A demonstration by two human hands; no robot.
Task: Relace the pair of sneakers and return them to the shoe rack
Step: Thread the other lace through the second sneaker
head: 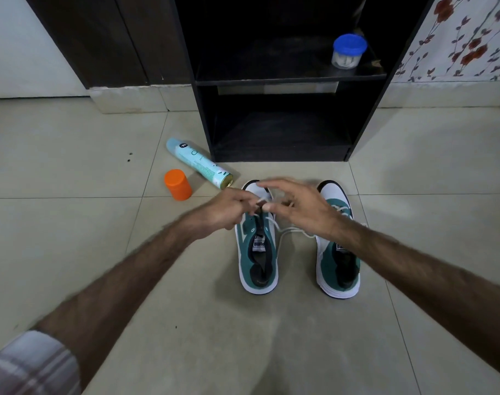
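Observation:
Two teal and white sneakers stand side by side on the tiled floor, toes toward the black shoe rack. My left hand hovers over the front of the left sneaker and pinches its white lace near the lower eyelets. My right hand is blurred, with spread fingers above the gap between the shoes, and seems to hold the other lace end; that grip is unclear. A loose white lace runs from the left sneaker toward the right sneaker, which shows lacing near its toe.
A light blue spray can lies on the floor left of the rack. An orange cap stands beside it. A blue-lidded clear jar sits on the rack's upper shelf. A floral wall is at the right.

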